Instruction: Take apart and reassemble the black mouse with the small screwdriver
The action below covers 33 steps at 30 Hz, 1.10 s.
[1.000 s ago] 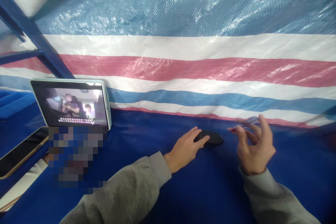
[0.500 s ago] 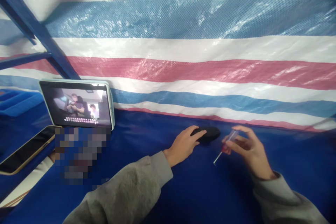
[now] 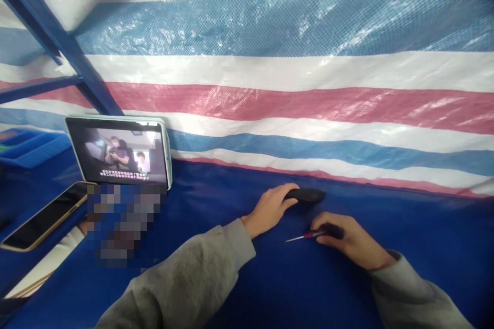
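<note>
My left hand is closed round the near end of a black computer mouse, which is tilted on the blue table surface. In my right hand is a small screwdriver with a red collar and a thin metal shaft. Its tip points left, below the mouse and apart from it. My right fingers wrap over most of the handle and hide part of it.
A tablet playing a video leans at the left. Before it lies a phone, beside a blurred-out patch. A blue compartment tray and a blue metal frame stand far left. A striped tarp hangs behind the table.
My right hand has come down and turned the screwdriver from steeply downward to nearly level, pointing left. The mouse has tilted slightly in my left hand. The view has shifted a little.
</note>
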Available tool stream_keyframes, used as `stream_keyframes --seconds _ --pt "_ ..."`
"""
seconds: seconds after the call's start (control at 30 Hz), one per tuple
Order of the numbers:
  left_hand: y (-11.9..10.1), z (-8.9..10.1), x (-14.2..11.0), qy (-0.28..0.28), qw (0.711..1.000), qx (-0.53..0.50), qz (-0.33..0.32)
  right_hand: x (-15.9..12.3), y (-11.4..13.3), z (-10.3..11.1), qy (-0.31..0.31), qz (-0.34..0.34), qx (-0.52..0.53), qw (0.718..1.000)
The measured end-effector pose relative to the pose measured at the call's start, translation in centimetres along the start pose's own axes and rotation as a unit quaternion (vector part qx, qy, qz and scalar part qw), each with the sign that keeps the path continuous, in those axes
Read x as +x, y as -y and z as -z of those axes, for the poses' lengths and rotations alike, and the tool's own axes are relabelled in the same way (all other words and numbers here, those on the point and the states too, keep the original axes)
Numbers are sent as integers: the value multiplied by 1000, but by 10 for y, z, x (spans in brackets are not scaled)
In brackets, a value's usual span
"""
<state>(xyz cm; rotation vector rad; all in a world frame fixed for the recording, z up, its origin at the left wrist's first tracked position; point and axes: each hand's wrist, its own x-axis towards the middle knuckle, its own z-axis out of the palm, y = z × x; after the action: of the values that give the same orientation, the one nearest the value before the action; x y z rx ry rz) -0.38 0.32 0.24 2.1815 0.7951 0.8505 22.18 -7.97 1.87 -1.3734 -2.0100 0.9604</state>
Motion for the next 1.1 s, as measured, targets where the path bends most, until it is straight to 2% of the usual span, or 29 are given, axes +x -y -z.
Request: stream_keyframes --seconds 0.13,0.3,0.53,0.77,0.93,1.0,1.1 --pt "-2 4 2 16 999 10 41 1 6 -8 -4 57 -48 997" --pt "-3 3 4 9 998 35 57 3 8 -15 -27 117 -85 989" --pt "2 -1 3 -7 997 53 59 1 4 -16 -151 179 -142 962" --pt "3 -2 3 -5 996 63 68 0 -2 -18 -112 168 -167 965" --pt "4 -3 4 -3 995 75 67 1 6 -20 -88 180 -164 966" --pt "5 -3 4 0 995 81 61 1 9 -20 -114 204 -169 958" --pt "7 -5 4 7 994 94 54 1 6 -18 -225 217 -195 930"
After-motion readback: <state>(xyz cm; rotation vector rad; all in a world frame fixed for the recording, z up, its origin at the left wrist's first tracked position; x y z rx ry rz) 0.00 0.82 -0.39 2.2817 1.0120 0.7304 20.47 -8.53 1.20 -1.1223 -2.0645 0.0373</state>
